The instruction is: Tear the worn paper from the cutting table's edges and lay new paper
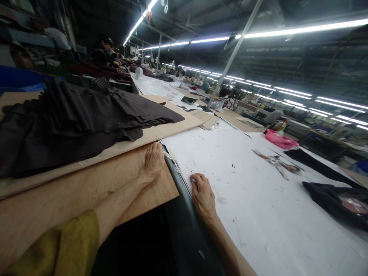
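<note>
My left hand [154,158] is closed in a fist at the end of a plywood board [129,195], beside the edge of the white-topped table. What its fingers grip, if anything, is hidden. Close by, small metallic pieces [169,155] lie along the dark table edge [184,214]. On the white table top [230,165], right at that edge, rests my right hand [203,194] with its fingers curled and close together. I cannot make out anything under them. Behind my left hand a stack of dark brown cut pieces [86,115] lies on beige sheet material [161,134].
Further right on the table are a pink basket [281,140], fabric scraps [277,163] and a black bundle [336,199]. Beige card pieces [205,119] lie at the sheet's far corner. A slanting pole [232,57] rises beyond. Other people [228,100] are in the background.
</note>
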`<state>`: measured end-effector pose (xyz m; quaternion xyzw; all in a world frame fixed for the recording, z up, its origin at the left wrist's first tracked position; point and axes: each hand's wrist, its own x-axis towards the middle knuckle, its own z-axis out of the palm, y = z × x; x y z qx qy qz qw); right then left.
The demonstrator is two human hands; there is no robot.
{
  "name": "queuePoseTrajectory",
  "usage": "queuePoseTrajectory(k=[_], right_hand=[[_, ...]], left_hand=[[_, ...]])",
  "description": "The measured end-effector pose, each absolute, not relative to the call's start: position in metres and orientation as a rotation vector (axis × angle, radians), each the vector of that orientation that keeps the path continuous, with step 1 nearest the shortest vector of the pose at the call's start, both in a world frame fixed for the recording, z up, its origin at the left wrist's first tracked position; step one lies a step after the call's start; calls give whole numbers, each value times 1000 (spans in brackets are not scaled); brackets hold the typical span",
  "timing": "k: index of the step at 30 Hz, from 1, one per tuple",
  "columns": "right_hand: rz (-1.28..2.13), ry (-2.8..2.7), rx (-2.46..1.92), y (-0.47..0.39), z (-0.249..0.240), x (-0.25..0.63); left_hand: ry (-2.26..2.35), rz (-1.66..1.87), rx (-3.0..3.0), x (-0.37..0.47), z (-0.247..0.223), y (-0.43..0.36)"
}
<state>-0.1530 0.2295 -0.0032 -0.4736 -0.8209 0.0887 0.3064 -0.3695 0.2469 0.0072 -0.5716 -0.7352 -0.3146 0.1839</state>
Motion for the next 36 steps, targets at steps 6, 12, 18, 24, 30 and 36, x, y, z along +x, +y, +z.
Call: queuePoseTrajectory(k=[6,12,18,24,30,36], right_hand=[[230,-2171,-1255,229,-2,-155],[225,-2171,-1257,227,-1,-155],[212,-2181,-1262,229,-3,-154],[201,-2191,-1271,228,-3,-154],[179,-2197,-1283,226,0,-155],[131,-2224,-1287,227,0,-155]], left_hand=[[-2098,-869,-1486,-390,11,248],[-2148,-840,-1366,-411,13,247],[-2160,-846,-1380,-415,13,246],[-2247,-1002,-1268,-430,18,243],[-2335,-1377,-1065,-454,22,240],[-2273,-2026,-1148,-449,39,240]])
